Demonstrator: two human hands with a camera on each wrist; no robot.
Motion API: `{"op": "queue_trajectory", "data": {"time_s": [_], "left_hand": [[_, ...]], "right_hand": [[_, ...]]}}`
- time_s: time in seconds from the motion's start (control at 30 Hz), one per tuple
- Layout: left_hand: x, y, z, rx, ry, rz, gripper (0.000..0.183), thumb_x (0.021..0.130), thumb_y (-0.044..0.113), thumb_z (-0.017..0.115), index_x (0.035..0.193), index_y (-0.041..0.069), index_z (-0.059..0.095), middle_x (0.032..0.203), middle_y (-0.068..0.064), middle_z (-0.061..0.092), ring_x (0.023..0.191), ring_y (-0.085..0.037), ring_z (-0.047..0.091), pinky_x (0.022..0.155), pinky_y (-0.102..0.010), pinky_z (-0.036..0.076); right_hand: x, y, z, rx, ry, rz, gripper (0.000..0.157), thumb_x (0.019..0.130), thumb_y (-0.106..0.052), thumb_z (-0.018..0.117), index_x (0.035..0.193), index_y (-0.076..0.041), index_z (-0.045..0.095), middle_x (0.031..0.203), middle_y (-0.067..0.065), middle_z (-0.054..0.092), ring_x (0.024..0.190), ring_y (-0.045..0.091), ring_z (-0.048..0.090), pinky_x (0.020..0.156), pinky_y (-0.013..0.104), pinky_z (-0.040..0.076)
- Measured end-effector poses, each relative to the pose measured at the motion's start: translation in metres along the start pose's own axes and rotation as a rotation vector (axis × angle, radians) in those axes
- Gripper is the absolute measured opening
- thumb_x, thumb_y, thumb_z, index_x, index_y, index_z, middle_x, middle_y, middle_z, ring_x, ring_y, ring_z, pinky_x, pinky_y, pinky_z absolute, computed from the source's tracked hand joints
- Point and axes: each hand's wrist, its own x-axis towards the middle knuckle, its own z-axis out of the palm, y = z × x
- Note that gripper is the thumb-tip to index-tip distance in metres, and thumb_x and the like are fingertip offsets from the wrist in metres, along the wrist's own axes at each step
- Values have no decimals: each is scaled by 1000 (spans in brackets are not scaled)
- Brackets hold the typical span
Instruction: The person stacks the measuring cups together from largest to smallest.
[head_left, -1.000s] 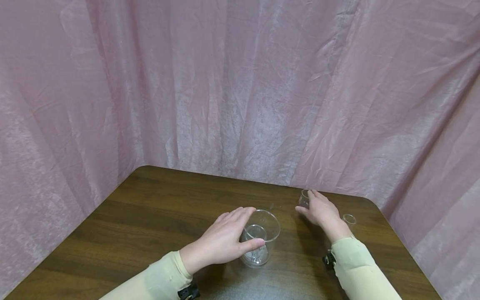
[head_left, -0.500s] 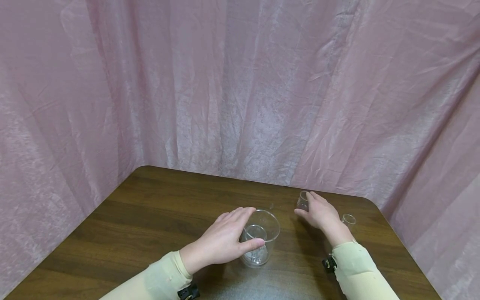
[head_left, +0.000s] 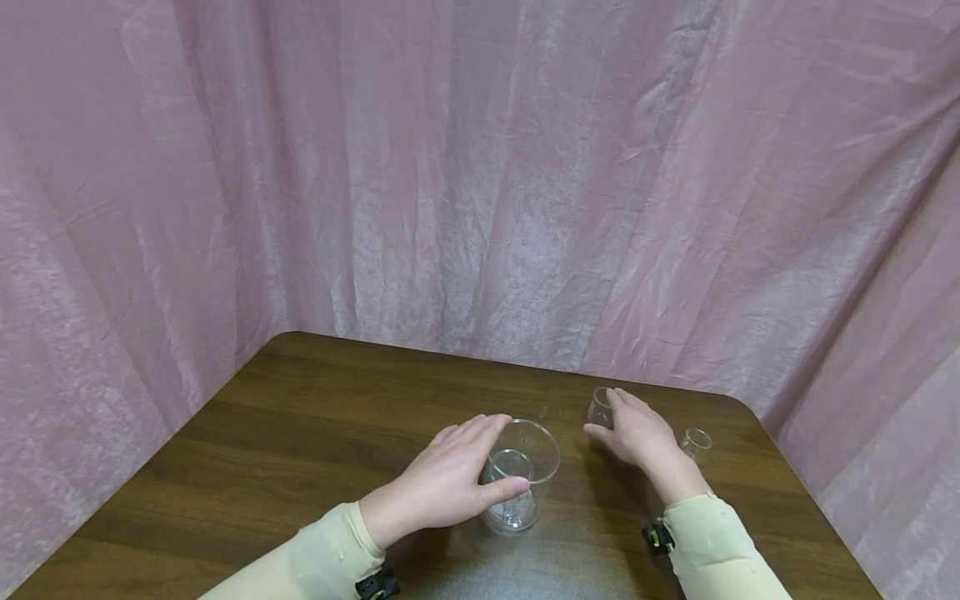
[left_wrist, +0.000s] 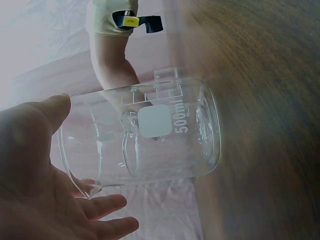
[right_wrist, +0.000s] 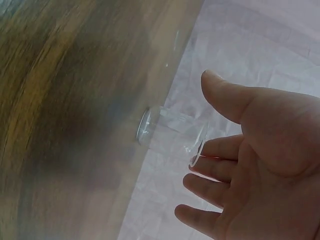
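Note:
A large clear glass beaker (head_left: 542,479) marked 500ml (left_wrist: 155,120) stands upright on the wooden table, and a smaller beaker's rim (head_left: 513,454) shows inside it. My left hand (head_left: 442,479) holds the large beaker by its upper rim, thumb on the near side and fingers round the far side. Toward the back right, a small beaker (head_left: 599,413) stands upright beside my right hand (head_left: 637,429). In the right wrist view, the extended fingers lie against the rim of that small beaker (right_wrist: 172,132), while the thumb stays apart from it.
Another small glass beaker (head_left: 696,443) stands right of my right wrist. A faint glassy glint (head_left: 543,412) shows on the wooden table (head_left: 337,408) between the hands. Pink curtains (head_left: 480,208) hang behind the table's back edge.
My right hand and the small beaker beside it have shifted slightly left and nearer to me. The left hand and the large beaker have stayed put.

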Motion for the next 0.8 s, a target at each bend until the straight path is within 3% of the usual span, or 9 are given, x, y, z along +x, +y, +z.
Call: {"op": "queue_trajectory", "data": {"time_s": [0.8], "left_hand": [[1, 0, 0, -1, -10, -12, 83, 103, 70, 65, 163, 15, 47, 160, -3, 57, 150, -26, 52, 123, -60, 39]], "right_hand": [[-15, -14, 1, -16, 34, -69, 80, 106, -42, 74, 159, 12, 46, 163, 35, 45, 153, 52, 43, 124, 62, 38]]}}
